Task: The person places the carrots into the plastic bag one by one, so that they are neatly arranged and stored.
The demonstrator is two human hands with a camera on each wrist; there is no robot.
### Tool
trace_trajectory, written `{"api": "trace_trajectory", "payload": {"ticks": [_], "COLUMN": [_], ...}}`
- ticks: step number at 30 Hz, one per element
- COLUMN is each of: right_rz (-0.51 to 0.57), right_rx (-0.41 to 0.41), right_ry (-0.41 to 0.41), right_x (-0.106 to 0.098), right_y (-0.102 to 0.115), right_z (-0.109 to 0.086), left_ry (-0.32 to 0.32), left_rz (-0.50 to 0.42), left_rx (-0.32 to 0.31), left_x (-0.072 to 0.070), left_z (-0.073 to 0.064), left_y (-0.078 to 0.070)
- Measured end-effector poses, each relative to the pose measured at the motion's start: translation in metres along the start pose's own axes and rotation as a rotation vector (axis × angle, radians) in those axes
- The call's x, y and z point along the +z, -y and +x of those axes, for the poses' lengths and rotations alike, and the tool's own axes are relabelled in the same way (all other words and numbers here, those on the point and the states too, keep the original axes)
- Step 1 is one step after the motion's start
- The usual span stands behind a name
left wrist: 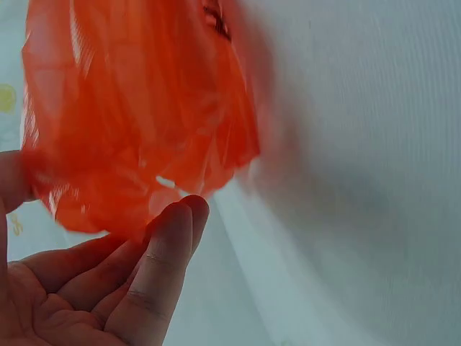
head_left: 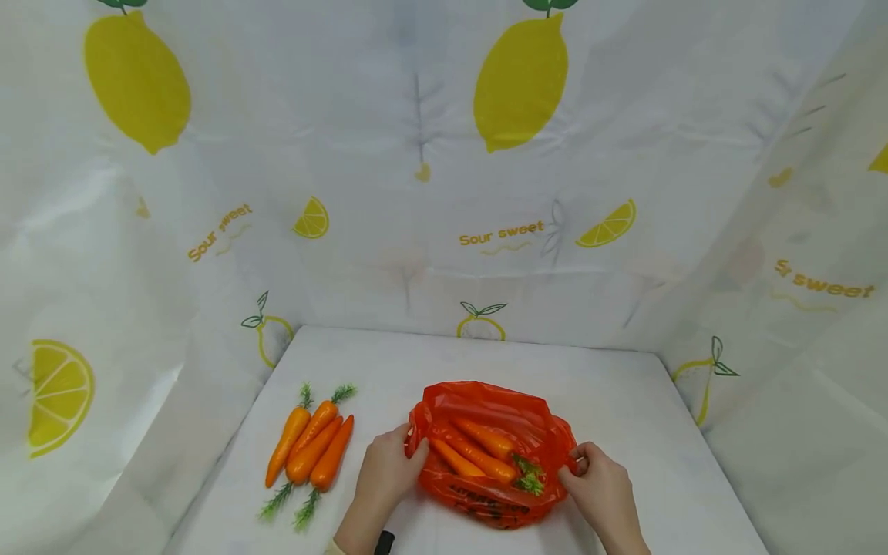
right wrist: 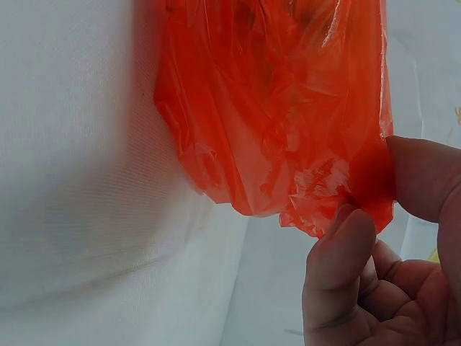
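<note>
A red plastic bag (head_left: 479,398) lies with its mouth spread wide on the white table. Inside it are three orange carrots (head_left: 479,453) with leafy green tops (head_left: 530,478) toward the lower right. My left hand (head_left: 385,472) grips the bag's left edge. On the other side, my right hand (head_left: 602,489) pinches the bag's right edge. In the left wrist view, the fingers (left wrist: 162,249) and thumb hold the thin red film. The right wrist view has crumpled film (right wrist: 320,187) between thumb and fingers.
Several more carrots (head_left: 308,451) lie side by side left of the bag, some tops pointing away and others toward me. The white table (head_left: 645,416) meets a lemon-printed curtain (head_left: 388,270) at the back and both sides.
</note>
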State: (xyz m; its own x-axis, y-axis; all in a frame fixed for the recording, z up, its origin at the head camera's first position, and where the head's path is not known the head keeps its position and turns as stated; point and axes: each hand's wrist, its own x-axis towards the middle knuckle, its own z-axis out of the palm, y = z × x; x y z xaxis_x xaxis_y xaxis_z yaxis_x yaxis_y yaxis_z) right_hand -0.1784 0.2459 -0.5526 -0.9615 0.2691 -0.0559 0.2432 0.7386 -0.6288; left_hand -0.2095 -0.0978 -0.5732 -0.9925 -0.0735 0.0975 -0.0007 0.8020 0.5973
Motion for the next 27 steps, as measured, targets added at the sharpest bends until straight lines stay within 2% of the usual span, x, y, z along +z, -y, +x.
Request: {"api": "trace_trajectory", "payload": {"ticks": [4,7,14,16,18,22,27], "right_rz": [0.0,0.0,-0.006,-0.013,-0.014,-0.006,-0.006], "right_rx": [-0.002,0.003,0.002,-0.002,-0.001,0.012,0.018], "right_ry": [-0.001,0.002,0.006,0.005,0.005,0.029,0.054], "right_x": [0.001,0.002,0.001,0.0,0.0,0.0,0.001], "right_y": [-0.001,-0.002,-0.003,-0.002,-0.002,0.0,0.002], "right_z": [0.0,-0.001,0.0,0.001,0.001,0.0,0.0], "left_ry": [-0.01,-0.044,-0.21,-0.236,-0.248,-0.24,-0.224], "left_rz": [0.004,0.022,0.065,0.056,0.039,0.048,0.104], "left_rx": [-0.041,-0.064,-0.049,-0.051,-0.067,-0.141,-0.227], "left_x": [-0.016,-0.031,-0.074,-0.086,-0.097,-0.116,-0.128], "left_z": [0.003,0.006,0.017,0.019,0.02,0.019,0.019], "left_y": [0.007,0.015,0.047,0.058,0.069,0.093,0.122]}}
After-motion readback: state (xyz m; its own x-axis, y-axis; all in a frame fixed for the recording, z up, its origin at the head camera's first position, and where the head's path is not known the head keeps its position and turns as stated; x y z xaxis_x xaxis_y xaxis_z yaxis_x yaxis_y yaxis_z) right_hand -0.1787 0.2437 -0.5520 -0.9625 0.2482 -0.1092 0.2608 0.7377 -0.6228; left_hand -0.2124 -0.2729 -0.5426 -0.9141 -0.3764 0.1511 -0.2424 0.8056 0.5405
